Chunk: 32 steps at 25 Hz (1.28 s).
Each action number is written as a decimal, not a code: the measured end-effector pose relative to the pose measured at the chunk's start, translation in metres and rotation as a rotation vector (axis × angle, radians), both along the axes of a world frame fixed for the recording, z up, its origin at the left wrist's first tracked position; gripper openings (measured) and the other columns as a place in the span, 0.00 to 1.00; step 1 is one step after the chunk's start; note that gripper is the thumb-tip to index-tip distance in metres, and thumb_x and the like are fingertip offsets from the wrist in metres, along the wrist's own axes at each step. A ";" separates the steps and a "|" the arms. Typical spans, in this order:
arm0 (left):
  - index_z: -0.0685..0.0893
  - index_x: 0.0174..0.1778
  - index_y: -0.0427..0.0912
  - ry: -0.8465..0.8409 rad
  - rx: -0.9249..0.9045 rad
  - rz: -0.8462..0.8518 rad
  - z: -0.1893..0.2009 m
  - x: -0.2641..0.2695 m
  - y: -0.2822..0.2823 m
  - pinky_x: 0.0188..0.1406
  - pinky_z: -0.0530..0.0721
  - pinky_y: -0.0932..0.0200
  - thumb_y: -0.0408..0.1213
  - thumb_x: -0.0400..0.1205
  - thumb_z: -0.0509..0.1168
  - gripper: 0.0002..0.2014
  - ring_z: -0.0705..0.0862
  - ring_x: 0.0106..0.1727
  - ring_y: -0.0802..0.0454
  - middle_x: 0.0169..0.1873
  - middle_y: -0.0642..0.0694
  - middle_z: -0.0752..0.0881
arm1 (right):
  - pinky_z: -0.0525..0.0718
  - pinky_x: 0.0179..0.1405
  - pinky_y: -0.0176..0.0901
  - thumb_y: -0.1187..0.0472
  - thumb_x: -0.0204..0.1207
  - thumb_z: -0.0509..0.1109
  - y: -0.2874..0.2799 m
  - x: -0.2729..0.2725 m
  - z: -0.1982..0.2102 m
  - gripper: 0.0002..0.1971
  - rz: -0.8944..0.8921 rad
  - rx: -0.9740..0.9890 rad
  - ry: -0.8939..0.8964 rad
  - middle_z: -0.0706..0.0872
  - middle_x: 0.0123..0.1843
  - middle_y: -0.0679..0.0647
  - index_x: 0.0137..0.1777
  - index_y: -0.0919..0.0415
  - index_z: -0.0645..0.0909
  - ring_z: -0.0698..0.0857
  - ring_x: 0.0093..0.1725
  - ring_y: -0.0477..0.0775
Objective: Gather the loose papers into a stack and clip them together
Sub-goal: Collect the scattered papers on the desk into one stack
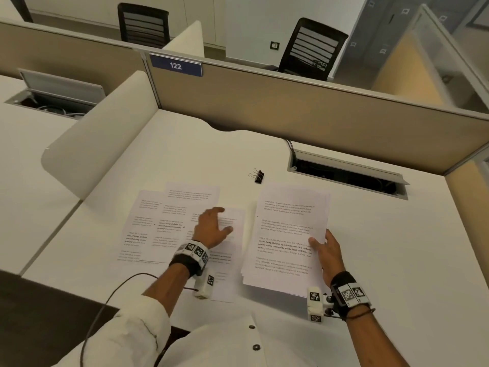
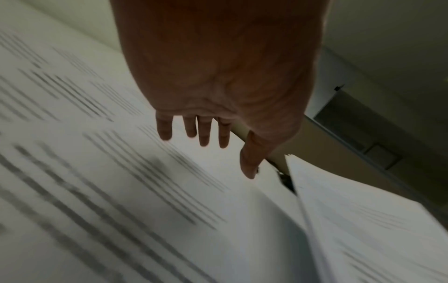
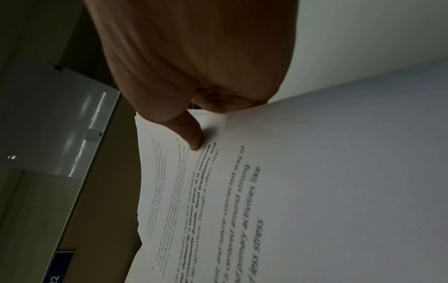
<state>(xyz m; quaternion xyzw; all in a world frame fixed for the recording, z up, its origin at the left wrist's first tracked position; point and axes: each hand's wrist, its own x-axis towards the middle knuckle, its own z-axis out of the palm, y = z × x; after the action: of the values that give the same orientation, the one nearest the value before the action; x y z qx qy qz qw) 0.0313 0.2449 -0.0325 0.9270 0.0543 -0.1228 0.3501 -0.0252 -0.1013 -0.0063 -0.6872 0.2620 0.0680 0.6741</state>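
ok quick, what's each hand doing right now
Left hand: open, fingers spread over the loose sheets.
Right hand: pinching the edge of the paper stack, thumb on top.

Loose sheets (image 1: 158, 223) are spread overlapping on the desk (image 1: 397, 234) at the left; a gathered stack (image 1: 288, 234) is placed to their right. A binder clip (image 1: 257, 176) is set behind both, apart from them. A cable hatch (image 1: 346, 173) is recessed behind the stack, to the right.

White rolled sleeves (image 1: 137, 321), buttoned white shirt (image 1: 238, 345), black wristbands (image 1: 185, 263) bearing checkered marker tags, thin black cable (image 1: 111, 295)
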 end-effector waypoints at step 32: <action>0.75 0.72 0.36 -0.037 0.358 0.255 -0.024 0.000 0.149 0.61 0.83 0.37 0.46 0.78 0.75 0.30 0.81 0.66 0.35 0.68 0.36 0.81 | 0.87 0.64 0.70 0.66 0.83 0.71 0.109 -0.021 -0.035 0.21 -0.149 -0.035 0.102 0.89 0.68 0.56 0.74 0.51 0.80 0.90 0.61 0.66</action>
<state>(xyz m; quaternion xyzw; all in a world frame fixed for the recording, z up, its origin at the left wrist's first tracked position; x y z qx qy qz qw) 0.0312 0.3938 -0.0562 0.9621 0.1856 -0.0490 0.1937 -0.0458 0.0076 -0.0412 -0.6730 0.3478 0.0481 0.6510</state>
